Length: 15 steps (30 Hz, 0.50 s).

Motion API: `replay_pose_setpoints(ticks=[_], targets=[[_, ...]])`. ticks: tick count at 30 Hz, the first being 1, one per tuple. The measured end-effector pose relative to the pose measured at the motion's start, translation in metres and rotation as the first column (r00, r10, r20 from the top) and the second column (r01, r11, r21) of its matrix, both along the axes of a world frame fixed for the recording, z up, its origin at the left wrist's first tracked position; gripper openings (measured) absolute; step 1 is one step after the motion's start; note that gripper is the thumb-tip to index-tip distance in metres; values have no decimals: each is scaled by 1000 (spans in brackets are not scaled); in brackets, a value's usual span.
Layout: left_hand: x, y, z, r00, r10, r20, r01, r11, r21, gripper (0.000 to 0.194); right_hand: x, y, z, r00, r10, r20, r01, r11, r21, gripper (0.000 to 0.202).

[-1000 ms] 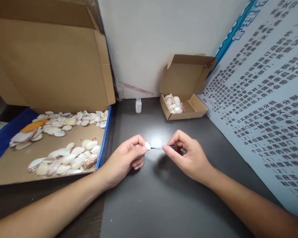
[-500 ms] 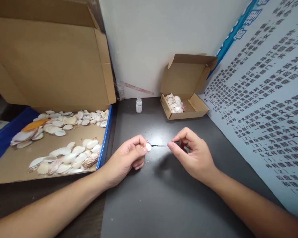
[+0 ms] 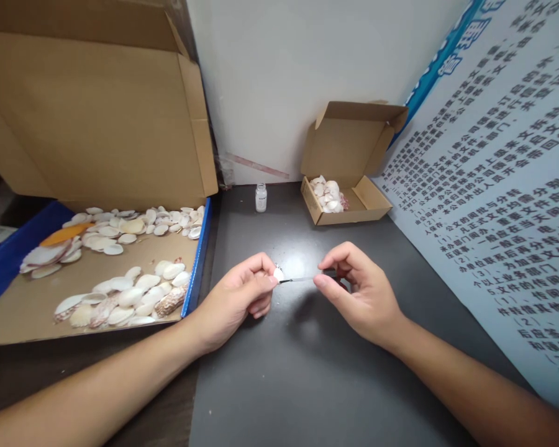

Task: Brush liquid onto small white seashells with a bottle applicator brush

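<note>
Over the dark table, my left hand (image 3: 242, 292) pinches a small white shell (image 3: 278, 273) between thumb and forefinger. My right hand (image 3: 363, 295) is closed on the dark handle of a thin brush (image 3: 302, 279). Its pale stem points left, and the dark tip meets the lower edge of the shell, by my left thumb. Most of the handle is hidden behind my right fingers. Beyond my hands stands a small clear glass bottle (image 3: 261, 200), uncapped, with a label and whitish contents.
On the left lies a large open cardboard box (image 3: 97, 257) with blue sides, holding many shells (image 3: 130, 298). A smaller open box (image 3: 354, 217) at the back right holds more shells (image 3: 327, 195). A white wall (image 3: 270, 87) and a printed poster (image 3: 494, 186) bound the table (image 3: 279, 385).
The brush tip has moved slightly left and down, from the shell's right side to its lower edge. My left hand stays nearly still.
</note>
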<state>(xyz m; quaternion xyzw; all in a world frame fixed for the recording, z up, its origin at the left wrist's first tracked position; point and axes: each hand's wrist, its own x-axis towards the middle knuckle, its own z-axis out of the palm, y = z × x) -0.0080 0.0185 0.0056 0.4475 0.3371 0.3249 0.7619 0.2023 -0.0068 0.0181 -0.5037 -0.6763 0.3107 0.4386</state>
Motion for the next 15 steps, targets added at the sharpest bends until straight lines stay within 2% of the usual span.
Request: replay_pose_setpoints(ticks=[4, 9, 15], targets=[[0, 1, 0, 1000, -3, 9, 3, 1000, -3, 17, 0, 0, 2, 997, -69, 34, 69, 997, -20, 15], [0, 1, 1, 1000, 1, 23, -1, 1000, -12, 17, -2, 0, 3, 999, 14, 34, -13, 999, -39, 16], [0, 0, 2, 1000, 3, 6, -3, 1000, -6, 17, -3, 0, 4, 998, -38, 45, 40, 998, -48, 17]])
